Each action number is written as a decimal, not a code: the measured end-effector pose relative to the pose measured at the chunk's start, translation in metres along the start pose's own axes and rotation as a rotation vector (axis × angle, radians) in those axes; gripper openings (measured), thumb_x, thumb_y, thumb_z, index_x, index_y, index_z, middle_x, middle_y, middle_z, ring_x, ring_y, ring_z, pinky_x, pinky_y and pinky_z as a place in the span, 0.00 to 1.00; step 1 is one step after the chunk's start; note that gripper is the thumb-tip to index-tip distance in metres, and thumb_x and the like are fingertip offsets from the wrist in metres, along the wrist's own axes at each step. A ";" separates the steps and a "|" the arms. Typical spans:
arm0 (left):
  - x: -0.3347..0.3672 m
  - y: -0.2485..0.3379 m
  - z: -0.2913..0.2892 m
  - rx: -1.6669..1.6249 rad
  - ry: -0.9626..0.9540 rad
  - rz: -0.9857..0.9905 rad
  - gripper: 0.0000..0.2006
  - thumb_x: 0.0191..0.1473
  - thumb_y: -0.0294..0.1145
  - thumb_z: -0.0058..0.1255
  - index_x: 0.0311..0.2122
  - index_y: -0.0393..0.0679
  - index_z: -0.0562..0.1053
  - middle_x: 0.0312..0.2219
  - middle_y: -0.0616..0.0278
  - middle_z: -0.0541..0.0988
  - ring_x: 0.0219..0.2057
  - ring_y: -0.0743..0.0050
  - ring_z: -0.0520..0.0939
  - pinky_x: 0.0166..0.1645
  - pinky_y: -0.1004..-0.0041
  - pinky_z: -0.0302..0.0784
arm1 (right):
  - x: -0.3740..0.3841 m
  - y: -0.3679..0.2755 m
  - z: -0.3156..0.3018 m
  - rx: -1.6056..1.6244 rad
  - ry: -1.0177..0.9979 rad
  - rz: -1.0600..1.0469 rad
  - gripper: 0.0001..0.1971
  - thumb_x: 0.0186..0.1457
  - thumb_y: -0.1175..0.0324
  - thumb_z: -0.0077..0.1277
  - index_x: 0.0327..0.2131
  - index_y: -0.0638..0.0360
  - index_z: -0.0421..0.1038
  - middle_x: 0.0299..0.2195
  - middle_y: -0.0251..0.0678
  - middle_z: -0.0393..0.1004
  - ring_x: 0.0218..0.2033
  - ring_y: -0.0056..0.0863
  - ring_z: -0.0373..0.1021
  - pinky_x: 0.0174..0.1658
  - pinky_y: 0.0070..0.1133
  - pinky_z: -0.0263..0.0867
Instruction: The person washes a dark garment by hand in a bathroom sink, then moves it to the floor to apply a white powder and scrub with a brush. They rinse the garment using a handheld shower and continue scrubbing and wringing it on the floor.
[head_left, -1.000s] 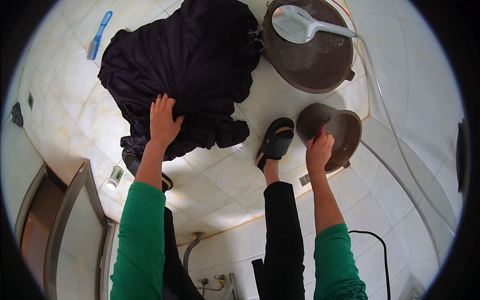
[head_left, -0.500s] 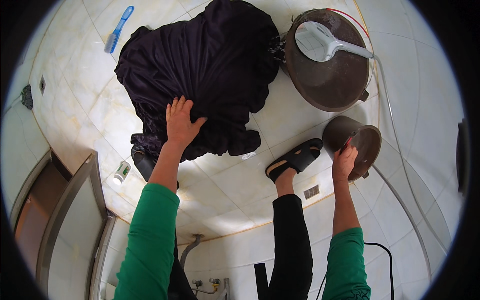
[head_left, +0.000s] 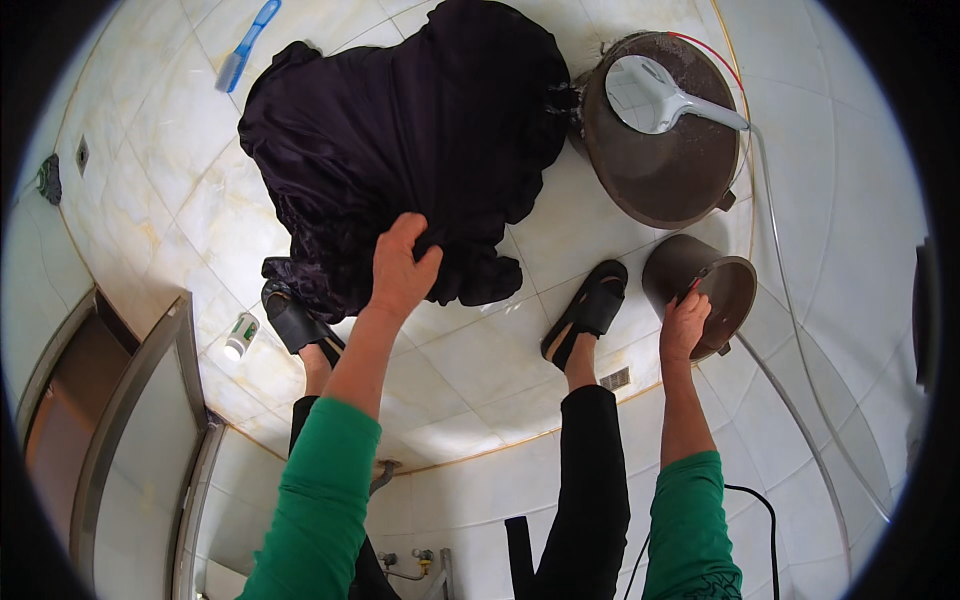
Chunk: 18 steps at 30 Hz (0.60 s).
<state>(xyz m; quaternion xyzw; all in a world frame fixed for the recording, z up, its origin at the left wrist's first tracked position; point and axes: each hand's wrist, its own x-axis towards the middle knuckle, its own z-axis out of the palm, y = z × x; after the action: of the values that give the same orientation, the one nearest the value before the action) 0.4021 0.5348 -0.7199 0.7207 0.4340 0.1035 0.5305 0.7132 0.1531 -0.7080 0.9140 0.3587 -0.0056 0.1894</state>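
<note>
A large dark purple-black cloth (head_left: pixel 420 130), bunched and folded, is spread over the tiled floor in front of me. My left hand (head_left: pixel 405 265) is at its near edge, fingers bent down into the folds and thumb apart; the fingertips are partly hidden. At the right, my right hand (head_left: pixel 685 322) is closed at the near side of a small brown bucket (head_left: pixel 735 290), which is tilted with its mouth toward the right. A thin red and dark piece sticks up above those fingers, perhaps the bucket's handle.
A large brown bucket (head_left: pixel 650 195) stands at the far right, a white shower head (head_left: pixel 645 100) resting across it. Its hose runs down the wall. A blue brush (head_left: pixel 245 50) lies at the far left, a small white bottle (head_left: pixel 241 337) beside my left slipper (head_left: pixel 295 318). A door (head_left: pixel 150 440) is left.
My left hand has slid right and slightly nearer, its fingers going from flat and spread to bent into the cloth. My right hand and the small bucket have barely moved.
</note>
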 end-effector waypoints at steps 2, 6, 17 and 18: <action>-0.018 0.000 0.003 0.028 0.001 -0.008 0.11 0.38 0.22 0.53 0.30 0.36 0.66 0.29 0.48 0.71 0.33 0.38 0.73 0.35 0.58 0.69 | 0.002 -0.008 -0.010 -0.042 -0.118 0.059 0.25 0.48 0.69 0.61 0.49 0.66 0.63 0.42 0.46 0.66 0.43 0.46 0.65 0.47 0.35 0.66; -0.064 0.001 0.013 0.114 -0.088 -0.016 0.11 0.37 0.22 0.54 0.27 0.39 0.65 0.28 0.52 0.69 0.31 0.42 0.73 0.34 0.56 0.66 | 0.002 -0.050 -0.040 0.056 0.081 0.081 0.34 0.48 0.67 0.64 0.57 0.65 0.61 0.50 0.49 0.66 0.50 0.47 0.64 0.53 0.38 0.62; -0.214 0.087 0.024 -0.120 -0.441 -0.163 0.12 0.39 0.22 0.56 0.32 0.42 0.69 0.32 0.52 0.69 0.32 0.45 0.71 0.35 0.57 0.69 | 0.062 -0.319 -0.075 1.424 -0.563 0.320 0.47 0.58 0.48 0.56 0.67 0.71 0.44 0.64 0.57 0.55 0.66 0.43 0.54 0.66 0.27 0.52; -0.218 0.094 0.024 -0.152 -0.440 -0.152 0.13 0.39 0.22 0.56 0.33 0.41 0.69 0.33 0.52 0.69 0.32 0.45 0.72 0.36 0.57 0.70 | 0.058 -0.327 -0.091 1.442 -0.467 0.320 0.43 0.57 0.52 0.57 0.64 0.74 0.52 0.60 0.54 0.63 0.61 0.40 0.61 0.63 0.27 0.57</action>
<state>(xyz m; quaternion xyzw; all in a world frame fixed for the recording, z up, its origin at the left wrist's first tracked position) 0.3338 0.3524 -0.5815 0.6493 0.3519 -0.0640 0.6712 0.5296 0.4424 -0.7441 0.8272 0.0810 -0.4027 -0.3834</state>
